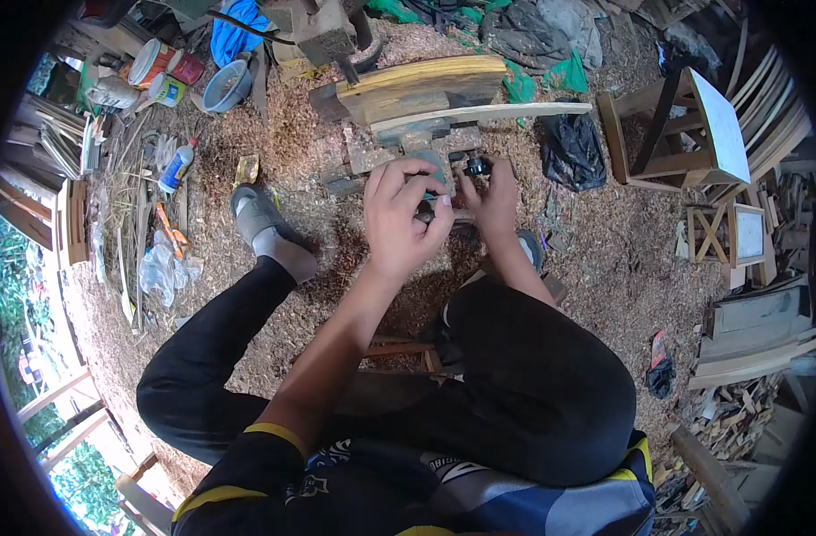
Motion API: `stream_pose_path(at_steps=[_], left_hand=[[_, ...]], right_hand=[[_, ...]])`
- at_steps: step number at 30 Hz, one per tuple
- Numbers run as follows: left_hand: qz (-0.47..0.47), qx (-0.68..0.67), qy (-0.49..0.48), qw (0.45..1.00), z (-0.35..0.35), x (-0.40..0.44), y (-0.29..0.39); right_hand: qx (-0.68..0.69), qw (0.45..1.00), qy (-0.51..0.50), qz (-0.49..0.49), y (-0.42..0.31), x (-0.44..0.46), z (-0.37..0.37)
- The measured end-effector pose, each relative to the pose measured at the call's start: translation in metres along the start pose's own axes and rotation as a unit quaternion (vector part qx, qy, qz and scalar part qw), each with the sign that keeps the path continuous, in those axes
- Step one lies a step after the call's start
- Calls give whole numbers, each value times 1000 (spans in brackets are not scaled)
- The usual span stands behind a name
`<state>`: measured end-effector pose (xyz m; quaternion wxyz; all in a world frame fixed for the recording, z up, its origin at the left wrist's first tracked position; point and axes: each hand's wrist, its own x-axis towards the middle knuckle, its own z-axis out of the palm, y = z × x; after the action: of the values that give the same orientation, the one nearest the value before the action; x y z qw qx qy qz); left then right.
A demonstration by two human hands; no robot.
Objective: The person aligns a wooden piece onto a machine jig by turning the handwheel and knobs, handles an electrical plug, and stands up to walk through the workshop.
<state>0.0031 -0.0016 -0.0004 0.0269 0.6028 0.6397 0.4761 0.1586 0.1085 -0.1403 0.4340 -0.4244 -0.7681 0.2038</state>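
Note:
My left hand [401, 217] is curled at a greenish metal vise-like fixture [417, 141], with a dark rounded part partly visible between thumb and fingers. Opposite it, my right hand [494, 207] has thumb and fingers closed around a black knob [476, 166]. Whether both dark parts belong to one tool I cannot tell. Just beyond my hands, a long, slightly curved pale wooden strip [515, 111] lies across the fixture. Behind the strip stands a wooden block [417, 98] with a yellowish top edge.
Wood shavings [605, 259] cover the floor around my feet. Left are a blue-grey basin [227, 87], paint cans [167, 89] and a blue-labelled bottle [177, 168]. Right are a black plastic bag [574, 150], a wooden stool [716, 129] and stacked curved wood pieces [757, 348].

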Motion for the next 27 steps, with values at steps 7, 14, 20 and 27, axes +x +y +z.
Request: stream_pose_path(at_steps=[7,14,20,27], left_hand=[[-1,-2,-2,1000,0,-1,-1],[-4,2,-1,1000,-1,0,2],[-7,1,-6,1000,-1,0,2],[-5,5,-5,1000,0,-1,0]], right_hand=[[18,997,-33,61,-5,4,-2],[1,996,-35,81,11,-6,11],[618,589,-80,515,12,-14,23],[233,949,53,207,-3,-5,9]])
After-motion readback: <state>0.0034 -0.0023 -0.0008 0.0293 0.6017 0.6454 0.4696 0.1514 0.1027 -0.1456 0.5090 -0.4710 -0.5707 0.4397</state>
